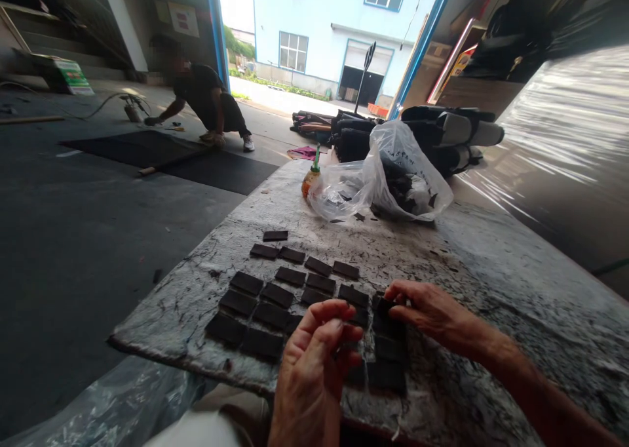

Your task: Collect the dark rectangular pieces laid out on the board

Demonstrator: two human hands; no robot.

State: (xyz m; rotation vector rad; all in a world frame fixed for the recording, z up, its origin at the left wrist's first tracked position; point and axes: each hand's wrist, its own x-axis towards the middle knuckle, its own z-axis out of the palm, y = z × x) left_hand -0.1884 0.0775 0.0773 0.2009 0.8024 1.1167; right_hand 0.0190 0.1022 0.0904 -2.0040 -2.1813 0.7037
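Rows of small dark rectangular pieces [272, 315] lie on a pale, stained table [196, 316]. My left hand [322, 349] is raised over the near rows, thumb and fingertips brought together; whatever they hold, if anything, is too small to make out. To its right, my right hand [422, 309] pinches a dark piece [386, 305] at the top of the rightmost column, with the thumb and index finger at its edges. My left hand hides some of the pieces behind it.
Beyond the pieces stand a bottle [309, 183] with a green nozzle and a clear plastic bag [405, 172] of dark scraps. Dark rolls [447, 132] lie behind. At the left, a person [206, 99] crouches by a black sheet [211, 168] on the floor.
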